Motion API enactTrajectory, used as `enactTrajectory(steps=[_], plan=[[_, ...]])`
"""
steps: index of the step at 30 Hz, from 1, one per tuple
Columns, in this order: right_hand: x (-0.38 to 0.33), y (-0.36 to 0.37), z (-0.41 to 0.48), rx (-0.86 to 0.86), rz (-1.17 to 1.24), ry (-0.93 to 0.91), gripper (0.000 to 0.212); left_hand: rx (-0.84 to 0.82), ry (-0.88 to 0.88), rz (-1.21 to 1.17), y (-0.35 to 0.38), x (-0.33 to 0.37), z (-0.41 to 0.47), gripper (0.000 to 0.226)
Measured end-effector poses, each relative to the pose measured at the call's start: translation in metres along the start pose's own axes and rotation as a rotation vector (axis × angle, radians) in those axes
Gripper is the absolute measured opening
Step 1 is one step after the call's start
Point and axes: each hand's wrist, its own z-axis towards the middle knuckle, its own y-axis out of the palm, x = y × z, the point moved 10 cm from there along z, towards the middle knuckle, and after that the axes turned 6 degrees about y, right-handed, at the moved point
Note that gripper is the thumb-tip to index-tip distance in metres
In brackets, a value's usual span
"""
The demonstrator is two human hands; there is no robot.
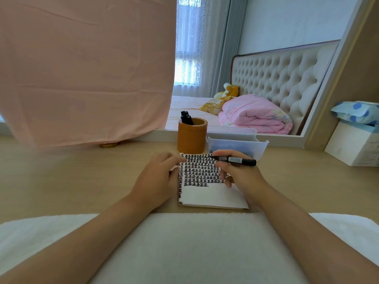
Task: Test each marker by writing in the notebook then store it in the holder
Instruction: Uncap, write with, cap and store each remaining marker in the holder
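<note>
Plainly the work is well under way: the notebook (211, 193) lies open on the pale wooden table (82, 177), and dense rows of black test marks cover most of its upper page, leaving only a bare white strip along the near edge. Just beyond the notebook's far left corner stands the holder (191, 138), a smooth brown cylinder, with a few dark stored markers (186, 118) leaning out of it, so several look tested and put away. One marker (235, 160), a slim black barrel with a pale label, is held over the notebook's far right corner, its pointed end aimed at the top row. The right hand (242, 173) holds it with fingers curled round the barrel; whether the tip touches paper I cannot tell. The left hand (155, 177) rests at the notebook's left edge, fingers loose and slightly blurred, seemingly steadying the page. Beyond the notebook's right side sits a ribbed translucent plastic tray (235, 146); no spare markers show there, so this may be the last to store.
</note>
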Motion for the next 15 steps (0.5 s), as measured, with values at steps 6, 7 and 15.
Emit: enactTrajectory(steps=[6,7,15], plan=[[0.003,0.013,0.0,-0.11,0.153,0.105,0.038,-0.179,-0.271,0.209,0.018,-0.047,-0.005,0.04],[0.004,0.015,0.0,-0.127,0.218,0.136,0.04,-0.201,-0.287,0.211,0.021,-0.048,-0.006,0.038],[-0.002,0.013,-0.003,-0.112,-0.035,0.092,0.031,-0.059,-0.32,0.049,0.002,-0.044,-0.004,0.018]])
